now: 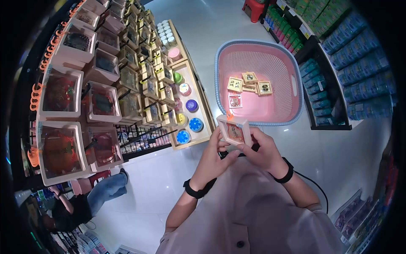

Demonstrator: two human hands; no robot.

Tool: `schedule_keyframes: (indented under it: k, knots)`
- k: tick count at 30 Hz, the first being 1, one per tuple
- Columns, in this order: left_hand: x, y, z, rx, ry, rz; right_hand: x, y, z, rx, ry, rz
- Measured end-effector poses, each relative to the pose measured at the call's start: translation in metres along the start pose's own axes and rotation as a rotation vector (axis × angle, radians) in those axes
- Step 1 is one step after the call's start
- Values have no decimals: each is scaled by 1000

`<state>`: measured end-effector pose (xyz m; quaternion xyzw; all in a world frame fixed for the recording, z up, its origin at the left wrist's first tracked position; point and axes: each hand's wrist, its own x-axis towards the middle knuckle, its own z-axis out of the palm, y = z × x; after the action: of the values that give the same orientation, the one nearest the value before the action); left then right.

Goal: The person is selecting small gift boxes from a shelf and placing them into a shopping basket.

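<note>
Both of my hands hold a small pale display box (235, 131) in front of my chest. It has a clear window with a reddish item inside, perhaps a bracelet, and an orange plastic hook at its top. My left hand (215, 153) grips the left side, and my right hand (267, 151) wraps the right side with its thumb near the lower edge. Just beyond stands a pink laundry basket (279, 113) with a blue rim. Several small wood-framed boxes (264, 88) and one white-and-red box (235, 101) lie in it.
On the left, a rack carries rows of hanging boxes (61, 94) above a wooden tray (201, 136) with colourful round-lidded containers (196, 124). Shelves of bottles (356, 84) stand at right. A red stool (253, 10) is far back. Another person (91, 201) is at lower left.
</note>
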<state>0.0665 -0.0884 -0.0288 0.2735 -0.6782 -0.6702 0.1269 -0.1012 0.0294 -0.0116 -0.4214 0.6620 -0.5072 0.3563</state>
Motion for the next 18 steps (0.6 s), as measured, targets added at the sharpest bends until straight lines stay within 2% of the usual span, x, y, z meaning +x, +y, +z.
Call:
schedule_keyframes:
  k: [2, 5, 9, 11, 14, 18]
  knots:
    - [5, 4, 10, -41, 25, 26, 2, -8, -13, -185, -49, -169]
    - [11, 3, 32, -311, 75, 62, 9, -15, -33, -410, -131, -471]
    - [5, 22, 48, -446, 68, -73, 4, -17, -63, -290, -250, -462]
    - [-4, 11, 60, -640, 79, -117, -1, -12, -78, -192, -319, -429]
    - [-6, 5, 83, -825, 166, -113, -11, -4, -97, -118, -308, -447]
    - [-2, 6, 105, -1012, 171, -86, -22, 11, -122, -18, -268, -248]
